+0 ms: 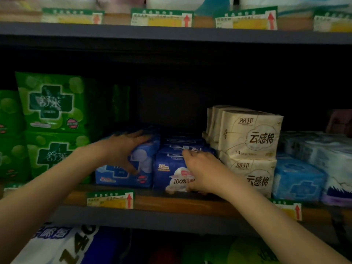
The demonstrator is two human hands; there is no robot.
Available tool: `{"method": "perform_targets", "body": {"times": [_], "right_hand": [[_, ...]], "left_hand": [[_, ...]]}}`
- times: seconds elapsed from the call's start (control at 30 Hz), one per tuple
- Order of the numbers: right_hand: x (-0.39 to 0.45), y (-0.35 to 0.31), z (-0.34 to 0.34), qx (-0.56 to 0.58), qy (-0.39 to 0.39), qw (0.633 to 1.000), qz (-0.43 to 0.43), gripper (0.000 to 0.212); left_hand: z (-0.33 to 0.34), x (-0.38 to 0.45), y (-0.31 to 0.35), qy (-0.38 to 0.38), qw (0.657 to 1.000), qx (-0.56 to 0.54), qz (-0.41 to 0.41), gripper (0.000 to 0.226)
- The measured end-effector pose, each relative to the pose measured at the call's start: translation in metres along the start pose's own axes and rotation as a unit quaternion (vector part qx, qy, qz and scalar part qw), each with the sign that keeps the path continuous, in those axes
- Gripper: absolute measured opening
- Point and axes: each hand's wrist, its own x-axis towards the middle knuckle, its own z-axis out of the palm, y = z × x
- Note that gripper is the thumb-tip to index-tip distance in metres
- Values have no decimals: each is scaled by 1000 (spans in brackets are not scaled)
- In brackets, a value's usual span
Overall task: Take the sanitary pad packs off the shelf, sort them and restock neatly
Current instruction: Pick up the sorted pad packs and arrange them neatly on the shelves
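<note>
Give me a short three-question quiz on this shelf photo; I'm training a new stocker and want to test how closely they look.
1. True or false: the left hand lies over the top of a blue pack, thumb on its front.
2. Which packs stand directly right of the dark blue pack that the right hand grips? A) green B) cream C) purple
3. What colour are the stacked packs at the shelf's left end?

Key: 1 true. 2 B, the cream packs. 3 green.
</note>
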Motion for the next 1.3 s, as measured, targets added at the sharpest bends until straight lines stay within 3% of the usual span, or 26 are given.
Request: {"method": "perform_targets", "body": {"times": [0.17, 0.37, 0.5, 0.63, 0.83, 1.03, 1.2, 1.3], "right_hand": [[9, -1, 3, -2, 22, 1000, -11, 78], [22, -7, 13, -30, 2, 999, 42, 84], [14, -5, 3, 30, -39, 998, 47, 102], [10, -6, 6, 17, -5, 998, 64, 112], [10, -9, 11, -5, 22, 998, 61, 97], [11, -16, 10, -11, 43, 999, 23, 81], [19, -20, 6, 3, 32, 999, -15, 86], [16, -18, 3, 14, 19, 1000, -18, 91]], "left_hand": [[4, 17, -4, -14, 999, 42, -12, 112], [4, 12, 5, -6, 998, 53, -44, 112], [12, -4, 10, 54, 996, 52, -51, 97], [25, -25, 19, 118, 993, 25, -18, 85], [23, -20, 25, 131, 990, 10, -49, 70], [31, -12, 24, 150, 986, 8, -69, 70], [21, -23, 28, 144, 986, -61, -50, 70], [11, -37, 40, 157, 978, -136, 3, 68]]}}
